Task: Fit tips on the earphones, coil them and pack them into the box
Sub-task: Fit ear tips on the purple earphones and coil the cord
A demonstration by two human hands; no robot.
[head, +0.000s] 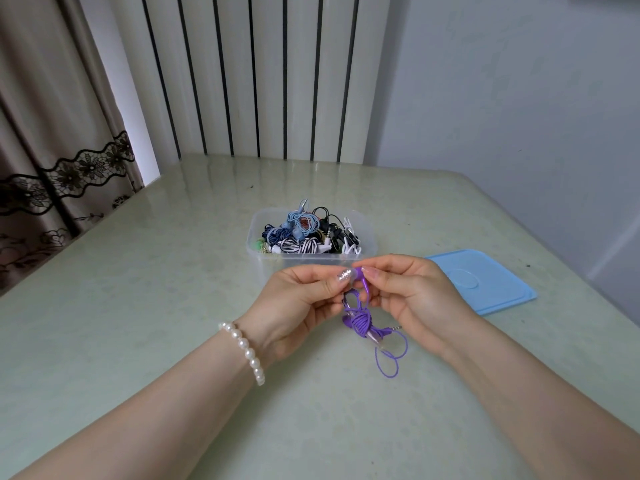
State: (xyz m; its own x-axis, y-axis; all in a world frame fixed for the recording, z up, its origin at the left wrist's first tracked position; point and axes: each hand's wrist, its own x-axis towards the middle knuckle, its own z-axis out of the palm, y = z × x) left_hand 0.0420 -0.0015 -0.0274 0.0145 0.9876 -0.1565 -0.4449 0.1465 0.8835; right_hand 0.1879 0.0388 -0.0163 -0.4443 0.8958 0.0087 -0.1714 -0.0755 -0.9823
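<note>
Purple earphones (pixel 362 323) hang between my hands just above the table, the cable partly wound into a bundle with a loose loop and the jack plug trailing to the right. My left hand (pixel 304 299) pinches a small tip against the purple earbud at the top. My right hand (pixel 412 289) pinches the same earbud from the other side. Just behind my hands stands a clear plastic box (pixel 367 251) filled with several coiled earphones in blue, black, white and striped colours.
A light blue lid (pixel 485 282) lies flat on the table to the right of the box. The pale green table (pixel 138 289) reaches a white radiator at the back, a curtain at the left and a wall at the right.
</note>
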